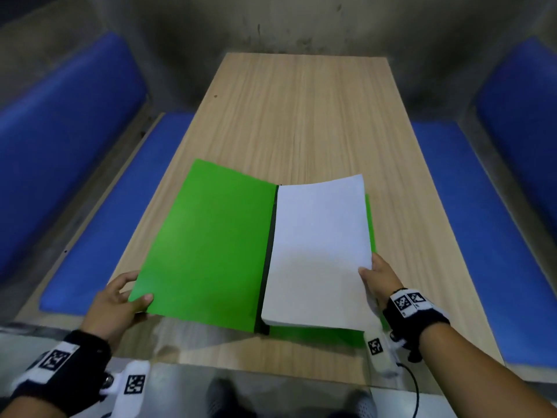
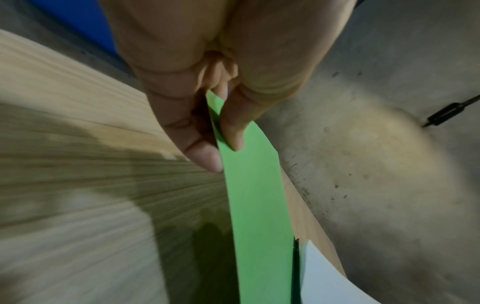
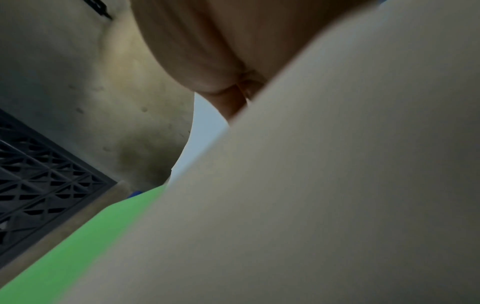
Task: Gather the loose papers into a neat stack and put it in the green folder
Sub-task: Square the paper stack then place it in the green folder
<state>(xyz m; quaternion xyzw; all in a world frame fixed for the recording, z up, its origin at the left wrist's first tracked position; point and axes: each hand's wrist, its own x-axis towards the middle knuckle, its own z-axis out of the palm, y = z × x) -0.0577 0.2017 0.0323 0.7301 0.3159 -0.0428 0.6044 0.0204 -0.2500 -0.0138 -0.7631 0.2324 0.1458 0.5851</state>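
Observation:
The green folder [image 1: 208, 242] lies spread wide on the wooden table [image 1: 301, 116], its dark spine [image 1: 268, 254] running down the middle. A white paper stack [image 1: 319, 248] sits over its right half, slightly lifted and bowed. My left hand [image 1: 120, 300] pinches the near left corner of the raised left cover, thumb on top; in the left wrist view the left hand [image 2: 221, 142] clamps the green folder [image 2: 257, 205] edge. My right hand [image 1: 376, 276] grips the stack's right edge near its front corner. The right wrist view is mostly filled by the paper stack [image 3: 311, 185], with the green folder [image 3: 78, 242] below.
Blue padded benches [image 1: 99, 206] [image 1: 488, 236] flank the table on both sides, with grey concrete walls behind. The far half of the tabletop holds nothing. A dark lattice crate [image 3: 39, 170] shows in the right wrist view. My shoes [image 1: 229, 399] show below the table's near edge.

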